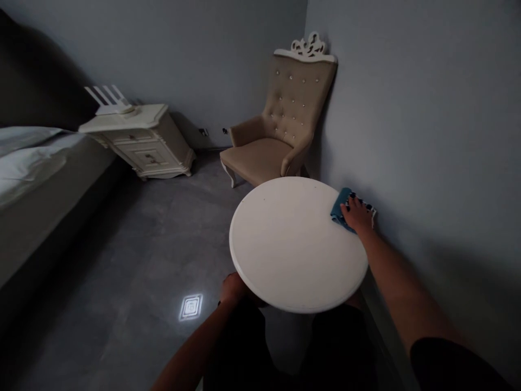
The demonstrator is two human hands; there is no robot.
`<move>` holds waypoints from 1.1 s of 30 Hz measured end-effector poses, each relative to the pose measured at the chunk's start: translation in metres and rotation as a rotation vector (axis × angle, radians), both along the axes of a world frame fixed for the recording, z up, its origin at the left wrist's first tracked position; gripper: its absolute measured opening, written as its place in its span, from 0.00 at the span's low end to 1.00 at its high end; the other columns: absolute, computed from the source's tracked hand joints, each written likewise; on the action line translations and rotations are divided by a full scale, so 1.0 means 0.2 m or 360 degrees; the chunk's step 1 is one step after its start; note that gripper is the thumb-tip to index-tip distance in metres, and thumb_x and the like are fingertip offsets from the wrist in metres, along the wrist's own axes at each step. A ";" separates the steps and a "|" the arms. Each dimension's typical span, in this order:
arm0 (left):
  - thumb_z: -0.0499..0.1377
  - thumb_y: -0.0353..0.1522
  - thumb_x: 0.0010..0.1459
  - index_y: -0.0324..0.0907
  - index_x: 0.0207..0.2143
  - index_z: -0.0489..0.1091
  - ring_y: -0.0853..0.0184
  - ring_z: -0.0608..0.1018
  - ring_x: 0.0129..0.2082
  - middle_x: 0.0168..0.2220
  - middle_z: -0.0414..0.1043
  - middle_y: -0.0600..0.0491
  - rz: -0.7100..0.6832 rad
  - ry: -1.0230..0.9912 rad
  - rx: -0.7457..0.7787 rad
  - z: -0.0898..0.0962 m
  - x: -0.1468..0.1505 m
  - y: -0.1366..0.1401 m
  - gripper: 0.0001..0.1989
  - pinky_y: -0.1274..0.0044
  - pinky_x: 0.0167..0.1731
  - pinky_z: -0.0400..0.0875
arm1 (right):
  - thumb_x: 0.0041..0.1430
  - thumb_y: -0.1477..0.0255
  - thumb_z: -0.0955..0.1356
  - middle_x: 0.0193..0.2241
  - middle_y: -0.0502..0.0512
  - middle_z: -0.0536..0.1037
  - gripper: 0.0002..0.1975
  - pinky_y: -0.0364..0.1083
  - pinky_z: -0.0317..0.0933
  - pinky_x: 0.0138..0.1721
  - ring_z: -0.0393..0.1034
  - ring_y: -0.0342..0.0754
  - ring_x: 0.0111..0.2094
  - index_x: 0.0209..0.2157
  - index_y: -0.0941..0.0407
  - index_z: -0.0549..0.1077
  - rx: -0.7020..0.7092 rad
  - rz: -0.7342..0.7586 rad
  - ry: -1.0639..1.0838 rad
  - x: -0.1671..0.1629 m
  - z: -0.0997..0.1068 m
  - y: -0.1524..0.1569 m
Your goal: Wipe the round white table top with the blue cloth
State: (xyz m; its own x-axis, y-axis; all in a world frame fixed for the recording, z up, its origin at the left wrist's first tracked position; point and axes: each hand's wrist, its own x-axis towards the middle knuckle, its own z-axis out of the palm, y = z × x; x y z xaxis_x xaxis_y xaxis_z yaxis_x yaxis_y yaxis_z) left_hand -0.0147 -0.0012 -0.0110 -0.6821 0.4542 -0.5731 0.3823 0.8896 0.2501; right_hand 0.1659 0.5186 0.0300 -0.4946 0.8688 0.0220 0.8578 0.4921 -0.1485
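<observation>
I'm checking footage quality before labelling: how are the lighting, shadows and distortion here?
Head view: dim overall, with the white tabletop among the brightest areas; head view: a bright, square patterned patch on the grey floor; head view: soft shadow on the wall beside the right forearm; head view: armchair and nightstand lean, suggesting wide-angle distortion.

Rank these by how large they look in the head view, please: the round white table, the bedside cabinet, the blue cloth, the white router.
1. Round white table
2. Bedside cabinet
3. Blue cloth and white router: too alike to rank, since the right hand covers part of the cloth.
</observation>
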 end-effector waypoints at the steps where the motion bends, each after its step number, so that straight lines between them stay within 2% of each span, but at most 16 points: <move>1: 0.62 0.44 0.72 0.37 0.51 0.80 0.50 0.85 0.53 0.51 0.84 0.38 0.0015 -0.0003 0.0000 0.00 0.00 0.00 0.19 0.59 0.53 0.79 | 0.74 0.45 0.48 0.80 0.65 0.55 0.44 0.77 0.50 0.72 0.53 0.71 0.76 0.79 0.53 0.57 0.0002 -0.0039 0.0006 0.02 0.00 0.00; 3: 0.59 0.40 0.73 0.35 0.51 0.81 0.47 0.84 0.56 0.53 0.83 0.34 0.0035 -0.0009 0.0013 -0.02 -0.01 -0.01 0.18 0.60 0.54 0.77 | 0.74 0.45 0.48 0.79 0.66 0.56 0.44 0.80 0.50 0.71 0.54 0.74 0.75 0.79 0.54 0.58 0.0041 -0.0109 0.0015 0.00 -0.01 -0.02; 6: 0.60 0.37 0.71 0.35 0.50 0.82 0.43 0.83 0.57 0.54 0.83 0.31 0.0045 -0.0025 0.0028 -0.04 -0.02 -0.02 0.16 0.61 0.54 0.76 | 0.74 0.46 0.47 0.79 0.66 0.55 0.44 0.84 0.43 0.71 0.48 0.79 0.76 0.79 0.56 0.58 0.0097 -0.0141 0.0000 -0.14 0.00 -0.10; 10: 0.58 0.37 0.72 0.36 0.51 0.82 0.42 0.84 0.55 0.54 0.83 0.30 0.0053 -0.0044 0.0016 -0.06 -0.05 -0.02 0.17 0.60 0.53 0.78 | 0.75 0.47 0.46 0.81 0.64 0.51 0.44 0.83 0.36 0.74 0.40 0.78 0.79 0.80 0.56 0.56 0.0068 0.0163 -0.0071 -0.48 0.03 -0.31; 13: 0.56 0.37 0.73 0.39 0.51 0.83 0.43 0.85 0.55 0.54 0.83 0.32 0.0040 -0.0058 -0.0001 -0.07 -0.07 -0.03 0.18 0.60 0.52 0.79 | 0.75 0.48 0.47 0.81 0.61 0.51 0.43 0.81 0.34 0.75 0.39 0.77 0.80 0.80 0.55 0.55 0.0016 0.0424 -0.0032 -0.82 0.06 -0.56; 16: 0.56 0.37 0.73 0.41 0.51 0.83 0.44 0.85 0.55 0.54 0.84 0.34 0.0033 -0.0061 -0.0040 -0.07 -0.08 -0.05 0.17 0.62 0.52 0.79 | 0.74 0.47 0.51 0.81 0.62 0.51 0.43 0.81 0.30 0.75 0.39 0.78 0.80 0.79 0.57 0.57 -0.0082 0.0706 0.0087 -1.18 0.06 -0.87; 17: 0.57 0.37 0.73 0.42 0.51 0.83 0.45 0.86 0.54 0.54 0.84 0.35 0.0033 -0.0059 -0.0059 -0.08 -0.09 -0.05 0.16 0.63 0.51 0.79 | 0.74 0.47 0.51 0.81 0.60 0.52 0.43 0.80 0.30 0.76 0.39 0.76 0.80 0.79 0.55 0.58 -0.0083 0.0773 0.0116 -1.28 0.06 -0.98; 21: 0.58 0.36 0.71 0.43 0.51 0.84 0.48 0.86 0.55 0.53 0.85 0.37 0.0023 -0.0050 -0.0142 -0.10 -0.11 -0.05 0.16 0.65 0.52 0.79 | 0.71 0.43 0.52 0.81 0.39 0.51 0.41 0.72 0.28 0.80 0.37 0.65 0.82 0.79 0.42 0.56 -0.0150 0.0998 0.0174 -1.59 0.06 -1.37; 23: 0.58 0.36 0.70 0.43 0.50 0.84 0.47 0.86 0.55 0.53 0.85 0.36 0.0014 -0.0050 -0.0172 -0.10 -0.11 -0.05 0.16 0.65 0.51 0.79 | 0.71 0.43 0.54 0.80 0.36 0.54 0.40 0.68 0.24 0.81 0.34 0.62 0.83 0.78 0.40 0.58 -0.0200 0.1099 0.0191 -1.67 0.06 -1.49; 25: 0.59 0.37 0.69 0.44 0.50 0.85 0.45 0.85 0.55 0.53 0.85 0.36 0.0015 -0.0041 -0.0196 -0.10 -0.12 -0.04 0.16 0.64 0.51 0.79 | 0.70 0.43 0.56 0.79 0.37 0.57 0.39 0.65 0.19 0.81 0.31 0.61 0.83 0.78 0.41 0.60 -0.0253 0.1175 0.0192 -1.70 0.07 -1.54; 28: 0.58 0.37 0.70 0.45 0.52 0.84 0.44 0.85 0.56 0.55 0.85 0.37 0.0033 -0.0025 -0.0237 -0.09 -0.12 -0.03 0.17 0.63 0.52 0.79 | 0.70 0.43 0.58 0.78 0.35 0.58 0.39 0.64 0.22 0.82 0.32 0.60 0.83 0.77 0.39 0.60 -0.0281 0.1224 0.0228 -1.70 0.06 -1.50; 30: 0.57 0.37 0.72 0.44 0.53 0.84 0.45 0.85 0.57 0.56 0.84 0.37 0.0055 -0.0022 -0.0263 -0.08 -0.11 -0.03 0.17 0.63 0.53 0.79 | 0.71 0.43 0.57 0.79 0.38 0.57 0.39 0.67 0.27 0.81 0.36 0.62 0.83 0.78 0.41 0.60 -0.0240 0.1198 0.0290 -1.67 0.05 -1.41; 33: 0.58 0.41 0.73 0.42 0.56 0.81 0.49 0.84 0.57 0.58 0.83 0.39 0.0083 -0.0030 -0.0278 -0.05 -0.10 -0.02 0.19 0.61 0.54 0.79 | 0.73 0.45 0.54 0.80 0.48 0.56 0.40 0.72 0.30 0.79 0.40 0.66 0.81 0.78 0.49 0.61 -0.0156 0.1071 0.0333 -1.57 0.03 -1.17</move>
State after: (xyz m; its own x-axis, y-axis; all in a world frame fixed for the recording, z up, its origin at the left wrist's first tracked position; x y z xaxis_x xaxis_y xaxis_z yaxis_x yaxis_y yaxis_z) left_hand -0.0351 -0.0046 -0.0219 -0.6904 0.3110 -0.6532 0.3313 0.9386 0.0966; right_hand -0.1481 0.2847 0.0368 -0.9185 0.3791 0.1125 0.3211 0.8810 -0.3474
